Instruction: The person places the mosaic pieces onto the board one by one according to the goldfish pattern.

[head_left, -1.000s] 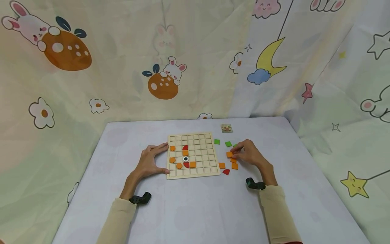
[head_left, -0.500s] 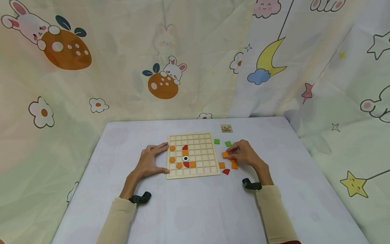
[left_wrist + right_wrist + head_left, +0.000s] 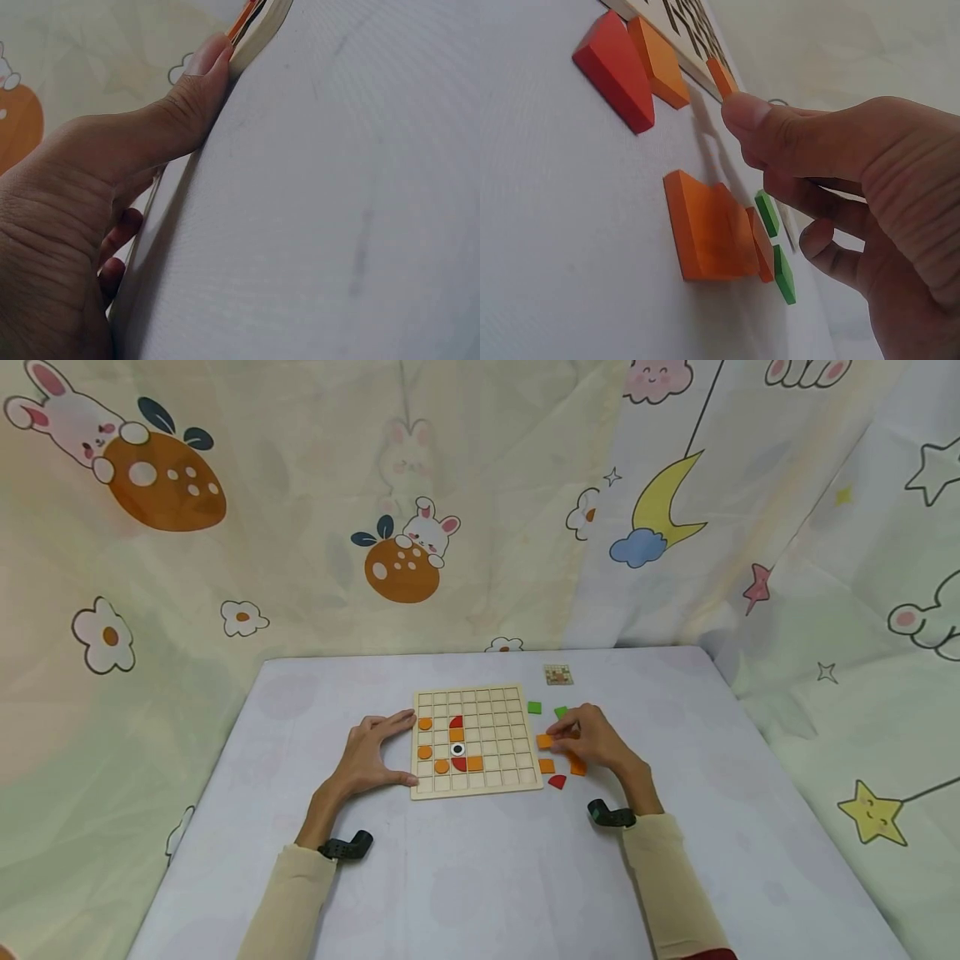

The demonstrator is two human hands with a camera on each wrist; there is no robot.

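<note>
A pale wooden grid board [image 3: 495, 710] lies on the white-covered table. My left hand [image 3: 367, 756] touches its left edge, thumb near the front corner and fingers spread farther back; the left wrist view shows the thumb [image 3: 191, 97] on the edge. Between thumb and fingertips, my right hand [image 3: 596, 739] pinches an orange square tile [image 3: 544, 742], just right of the board. Seen from the right wrist, this tile [image 3: 721, 77] is above the table. On the board sit orange round pieces [image 3: 424, 724], red quarter-round pieces [image 3: 459, 764], orange squares [image 3: 475, 763] and a black-and-white eye piece [image 3: 457, 749].
Right of the board lie a loose orange square [image 3: 547, 766], a red quarter-round piece [image 3: 557, 782] and green squares [image 3: 534, 707]. More orange tiles [image 3: 705, 225] lie beneath my right hand. A small patterned card [image 3: 558, 675] is near the back edge.
My right hand has moved left toward the board, carrying the orange square tile away from the loose pieces. My left hand has stayed at the board's edge.
</note>
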